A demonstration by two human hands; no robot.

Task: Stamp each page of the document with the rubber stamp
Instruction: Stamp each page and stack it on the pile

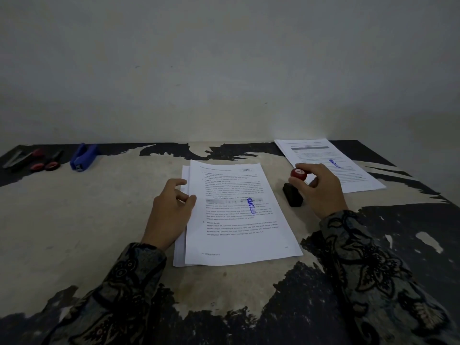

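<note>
A stack of printed pages (239,220) lies in the middle of the worn table, and its top page carries a blue stamp mark (251,205). My left hand (171,210) rests on the stack's left edge with its fingers loosely curled at the top page's side. My right hand (318,188) grips the rubber stamp (296,185) by its red knob; the stamp's black base stands on the table just right of the stack. A second pile of pages (331,165) with a blue stamp mark lies at the far right.
At the far left of the table lie a blue stapler (83,156), red-handled scissors (51,160) and another tool (17,158). A pale wall rises behind the table. The table's top (87,220) is peeling, dark at the edges.
</note>
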